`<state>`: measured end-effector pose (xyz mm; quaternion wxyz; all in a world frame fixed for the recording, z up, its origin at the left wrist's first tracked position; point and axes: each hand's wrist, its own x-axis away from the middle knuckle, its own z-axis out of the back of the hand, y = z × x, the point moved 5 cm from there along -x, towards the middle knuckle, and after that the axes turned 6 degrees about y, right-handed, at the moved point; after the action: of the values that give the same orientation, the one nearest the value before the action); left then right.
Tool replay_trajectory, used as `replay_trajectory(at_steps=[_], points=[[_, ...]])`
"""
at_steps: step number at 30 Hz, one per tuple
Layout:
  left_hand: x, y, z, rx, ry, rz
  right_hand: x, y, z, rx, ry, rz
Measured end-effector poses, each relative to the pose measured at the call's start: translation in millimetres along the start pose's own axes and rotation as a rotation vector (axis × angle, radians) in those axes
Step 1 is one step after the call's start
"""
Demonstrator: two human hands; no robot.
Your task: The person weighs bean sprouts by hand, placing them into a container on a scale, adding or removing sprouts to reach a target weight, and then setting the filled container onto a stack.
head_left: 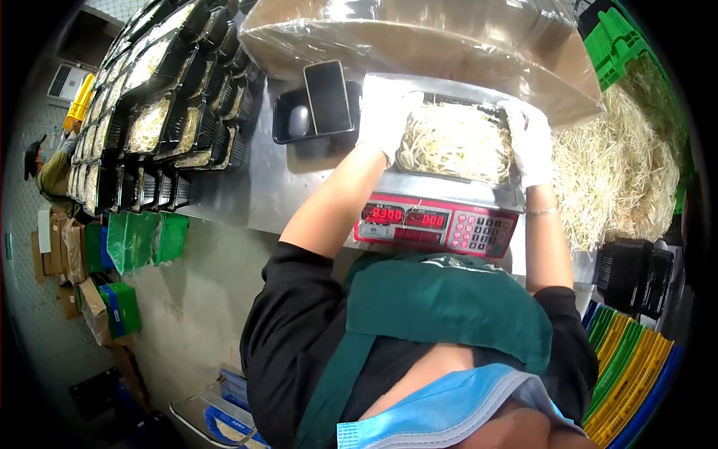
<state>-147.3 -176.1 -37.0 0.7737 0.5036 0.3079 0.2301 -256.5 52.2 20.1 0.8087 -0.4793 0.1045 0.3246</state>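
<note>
A black tray of pale bean sprouts (456,142) rests on the metal pan of a red digital scale (437,226), whose red display is lit. My left hand (389,123), in a white glove, holds the tray's left side. On the opposite side, my right hand (529,138), also gloved in white, grips the tray's right edge. Both hands' fingertips are partly hidden at the tray's rim. Left of the scale, a black phone (327,97) leans in an empty black tray (288,127) beside a dark oval object (300,120).
Filled black trays (149,123) are stacked at the left. A plastic-covered box (419,56) stands behind the scale. Loose sprouts (624,161) are heaped at the right, near empty black trays (636,277) and a green crate (613,45). Another person (54,172) is at the far left.
</note>
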Motion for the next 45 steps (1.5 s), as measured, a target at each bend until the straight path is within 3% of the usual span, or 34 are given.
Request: replay_trajectory(at_steps=[2, 4, 5, 10, 12, 13, 14, 15, 16, 18, 20, 22, 23, 26, 28, 29, 30, 31, 32, 34, 35, 36, 38, 39, 40, 41, 42, 43, 44, 45], points=[[8, -1, -1, -0.012, -0.029, -0.034, 3, 13, -5, -0.129, -0.055, -0.128], [8, -2, -3, 0.287, 0.025, -0.042, 10, 42, -12, -0.385, -0.089, -0.257], [9, -2, -2, 0.163, -0.027, -0.067, 14, 40, -12, -0.430, -0.112, -0.455], [15, 22, 6, 0.133, -0.020, -0.008, 9, 36, -8, -0.239, -0.114, -0.289], [33, 45, 17, 0.445, 0.030, 0.177, 18, 11, 5, -0.325, -0.128, -0.609], [37, 44, 25, 0.439, -0.115, 0.257, 18, -16, 26, -0.142, -0.154, -0.475], [34, 32, 34, 0.108, -0.267, 0.046, 27, -7, 33, -0.274, -0.314, -0.518], [57, 41, 53, 0.148, -0.355, 0.314, 37, 1, 40, -0.408, -0.475, -0.561], [74, 55, 59, 0.071, -0.483, 0.283, 49, -12, 41, -0.411, -0.468, -0.563], [109, 47, 43, 0.349, -0.429, 0.622, 85, -38, 30, -0.650, -0.470, -0.869], [120, 51, 32, 0.619, -0.164, 0.587, 98, -13, 13, -0.815, -0.415, -0.847], [128, 41, 34, 0.612, -0.118, 0.605, 106, -24, 5, -0.874, -0.312, -0.951], [131, 36, 43, 0.664, -0.126, 0.601, 111, -30, 1, -0.886, -0.354, -0.934], [136, 24, 65, 0.782, -0.163, 0.568, 113, -59, 1, -0.702, -0.522, -0.864], [139, 25, 78, 0.651, -0.171, 0.566, 90, -46, 26, -0.068, -0.146, -0.395], [143, 19, 84, 0.748, -0.216, 0.547, 71, -74, 52, 0.057, -0.153, -0.196], [147, 18, 91, 0.848, -0.257, 0.527, 68, -62, 60, 0.292, -0.002, 0.055], [153, 18, 101, 0.817, -0.339, 0.518, 74, -42, 60, 0.365, -0.153, 0.022], [158, 25, 109, 0.763, -0.246, 0.483, 77, -37, 58, 0.436, -0.309, -0.009], [163, 10, 131, 0.643, -0.118, 0.514, 106, 21, 55, 0.226, -0.105, -0.072], [166, -8, 145, 0.674, 0.040, 0.529, 104, 34, 66, 0.438, -0.197, -0.155], [169, -14, 156, 0.683, 0.076, 0.546, 99, 65, 82, 0.514, -0.132, -0.132], [176, 5, 175, 0.658, 0.214, 0.532, 92, 138, 114, 0.163, -0.110, -0.528], [179, 8, 182, 0.630, 0.169, 0.511, 76, 127, 127, 0.646, -0.264, -0.327], [183, 14, 186, 0.614, 0.138, 0.503, 75, 137, 140, 0.895, -0.362, -0.058], [189, 10, 184, 0.620, 0.104, 0.527, 61, 109, 138, 1.119, -0.613, -0.198], [191, 7, 179, 0.626, 0.058, 0.542, 40, 101, 135, 1.192, -0.513, -0.085], [191, -4, 165, 0.578, -0.065, 0.487, 26, 45, 118, 0.979, -0.241, 0.022], [193, -10, 145, 0.532, -0.194, 0.430, 13, 23, 91, 1.067, -0.319, 0.852], [191, 14, 124, 0.525, -0.302, 0.373, 8, -43, 60, 0.709, -0.296, 0.779]])
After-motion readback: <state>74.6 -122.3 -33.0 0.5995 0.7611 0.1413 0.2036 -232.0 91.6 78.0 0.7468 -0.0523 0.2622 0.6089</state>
